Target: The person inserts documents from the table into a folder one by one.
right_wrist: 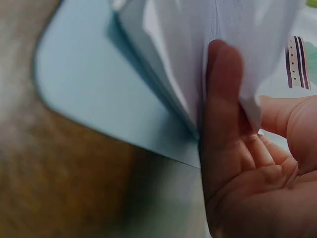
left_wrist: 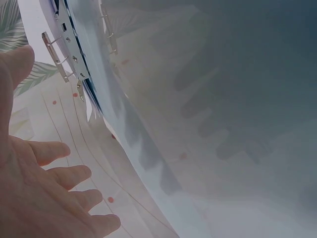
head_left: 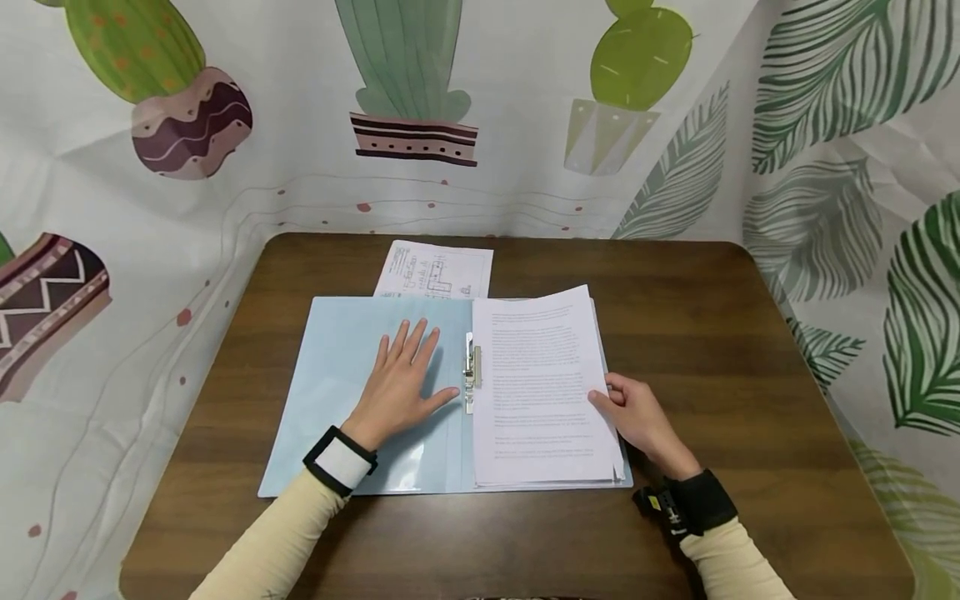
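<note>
A light blue folder [head_left: 300,417] lies spread out on the table, with a metal clip [head_left: 473,375] along its spine. On its right half sits a stack of printed sheets [head_left: 536,400]. My right hand [head_left: 637,412] pinches the right edge of the top sheets between thumb and fingers, and their upper right corner lifts a little. In the right wrist view, the held sheets [right_wrist: 272,34] stand apart from those below. My left hand [head_left: 405,383] is spread over the folder's left cover, thumb pointing at the clip; its fingers are straight and hold nothing.
A sheet with a printed drawing [head_left: 435,268] pokes out from behind the folder's top edge. The brown wooden table [head_left: 697,317] extends around the folder. Behind it hangs a white cloth [head_left: 300,125] printed with cacti and leaves.
</note>
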Action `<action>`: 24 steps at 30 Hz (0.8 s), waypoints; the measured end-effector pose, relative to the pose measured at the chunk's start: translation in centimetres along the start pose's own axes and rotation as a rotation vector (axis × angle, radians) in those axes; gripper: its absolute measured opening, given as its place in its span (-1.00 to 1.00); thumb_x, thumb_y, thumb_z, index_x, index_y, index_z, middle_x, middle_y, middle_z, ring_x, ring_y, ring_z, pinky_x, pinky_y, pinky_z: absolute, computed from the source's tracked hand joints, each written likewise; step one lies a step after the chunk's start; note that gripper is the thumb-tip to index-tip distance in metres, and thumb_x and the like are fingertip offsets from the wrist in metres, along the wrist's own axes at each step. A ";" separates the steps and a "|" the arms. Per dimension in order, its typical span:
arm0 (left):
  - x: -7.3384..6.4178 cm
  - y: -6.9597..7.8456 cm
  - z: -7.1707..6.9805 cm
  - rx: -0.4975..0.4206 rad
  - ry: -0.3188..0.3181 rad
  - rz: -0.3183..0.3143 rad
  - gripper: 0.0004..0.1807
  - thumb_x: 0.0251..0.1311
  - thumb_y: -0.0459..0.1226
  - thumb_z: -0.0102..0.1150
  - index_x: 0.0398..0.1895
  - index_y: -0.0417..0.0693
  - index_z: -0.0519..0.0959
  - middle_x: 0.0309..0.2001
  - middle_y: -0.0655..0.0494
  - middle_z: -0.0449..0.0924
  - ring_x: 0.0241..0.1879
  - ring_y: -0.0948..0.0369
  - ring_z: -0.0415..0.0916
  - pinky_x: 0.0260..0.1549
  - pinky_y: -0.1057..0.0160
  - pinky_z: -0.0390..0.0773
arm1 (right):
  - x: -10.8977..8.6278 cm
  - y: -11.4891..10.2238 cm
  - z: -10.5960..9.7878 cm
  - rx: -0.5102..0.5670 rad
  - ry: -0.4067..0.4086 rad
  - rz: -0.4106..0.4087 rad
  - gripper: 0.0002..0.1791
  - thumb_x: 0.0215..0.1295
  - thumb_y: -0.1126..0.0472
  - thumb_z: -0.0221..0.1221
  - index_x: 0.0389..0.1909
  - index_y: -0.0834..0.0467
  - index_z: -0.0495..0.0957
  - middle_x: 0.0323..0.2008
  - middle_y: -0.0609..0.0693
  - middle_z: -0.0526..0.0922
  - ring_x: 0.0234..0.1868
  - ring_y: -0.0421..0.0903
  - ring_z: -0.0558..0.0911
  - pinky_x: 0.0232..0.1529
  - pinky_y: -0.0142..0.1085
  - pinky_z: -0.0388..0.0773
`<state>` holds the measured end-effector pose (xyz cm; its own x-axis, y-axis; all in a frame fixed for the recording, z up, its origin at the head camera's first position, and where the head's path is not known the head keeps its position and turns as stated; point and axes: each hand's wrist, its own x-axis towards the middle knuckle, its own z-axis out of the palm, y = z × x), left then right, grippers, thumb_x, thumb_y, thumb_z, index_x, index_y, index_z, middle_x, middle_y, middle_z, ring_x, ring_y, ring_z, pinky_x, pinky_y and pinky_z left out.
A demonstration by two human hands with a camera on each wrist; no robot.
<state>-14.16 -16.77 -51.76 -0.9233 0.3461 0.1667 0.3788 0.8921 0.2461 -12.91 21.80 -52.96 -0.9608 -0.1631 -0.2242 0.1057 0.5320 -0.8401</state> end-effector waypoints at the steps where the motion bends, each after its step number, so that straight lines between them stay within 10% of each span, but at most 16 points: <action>1: 0.1 0.0 0.0 0.001 -0.001 0.001 0.06 0.21 0.24 0.32 0.59 -0.19 0.18 0.61 -0.21 0.02 0.59 -0.23 -0.13 0.47 -0.34 -0.11 | 0.0 -0.1 0.0 -0.037 0.010 -0.012 -0.51 0.52 0.17 0.19 0.36 0.29 0.44 -0.14 0.20 0.78 -0.40 -0.06 0.69 -0.41 -0.29 0.58; 17: 1.4 0.3 -1.3 -0.040 0.042 -0.009 -0.08 0.33 0.03 0.33 0.58 -0.23 0.18 0.51 -0.30 0.22 0.53 -0.25 0.09 0.42 -0.35 0.05 | -0.8 -1.7 -0.4 -0.417 0.171 -0.119 -0.35 0.39 0.19 0.32 0.41 0.31 0.38 -0.33 0.10 0.63 -0.47 -0.08 0.51 -0.55 -0.28 0.39; 24: 3.5 -0.7 -3.8 -0.058 0.111 0.018 -0.12 0.37 -0.04 0.29 0.57 -0.29 0.16 0.46 -0.36 0.27 0.47 -0.27 0.20 0.38 -0.37 0.14 | -1.0 -1.3 -0.1 -0.508 0.249 -0.286 -0.30 0.31 0.18 0.40 0.41 0.29 0.41 0.05 0.29 0.56 -0.07 0.19 0.55 -0.20 0.00 0.57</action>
<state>-17.40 -17.30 -47.76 -0.9046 0.3248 0.2760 0.4015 0.8666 0.2964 -12.10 21.33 -51.65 -0.9702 -0.1919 0.1477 -0.2406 0.8341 -0.4965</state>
